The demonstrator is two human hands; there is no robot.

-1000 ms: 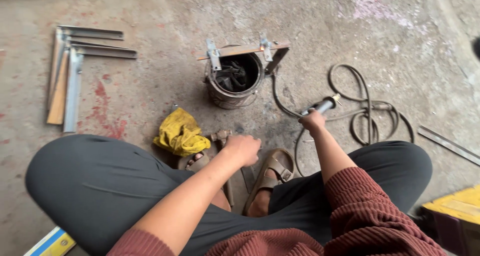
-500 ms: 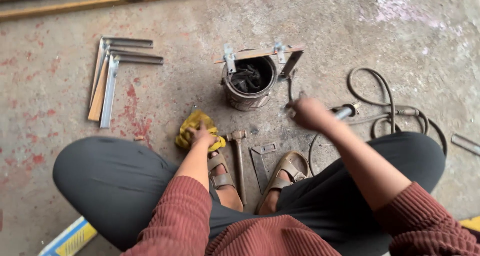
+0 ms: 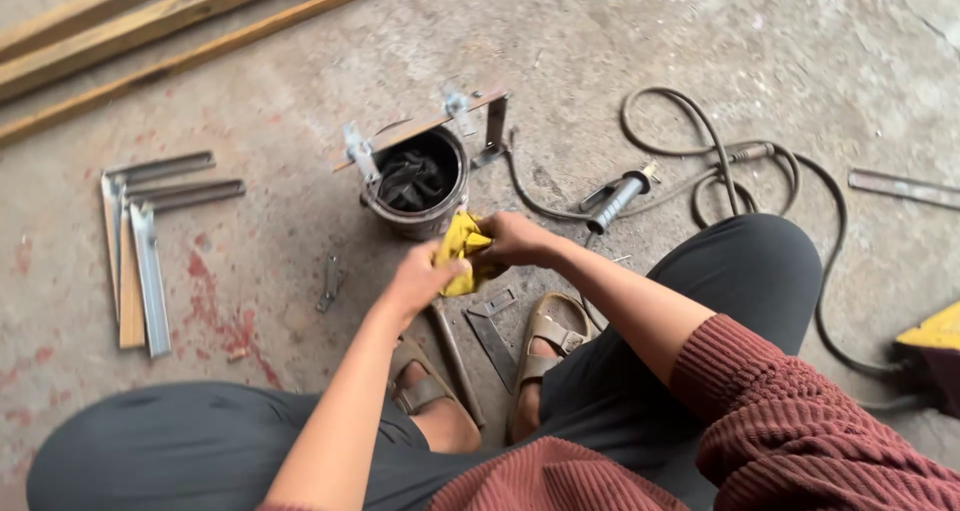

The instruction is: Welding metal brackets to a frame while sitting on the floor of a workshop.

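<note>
Held a crumpled yellow cloth between left hand and right hand — both closed on it, just before the metal can; bunched, long axis unclear.

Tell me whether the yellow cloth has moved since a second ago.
Yes. The yellow cloth has left the floor beside the person's foot and is now held up between the left hand and right hand, right in front of the metal can.
</note>
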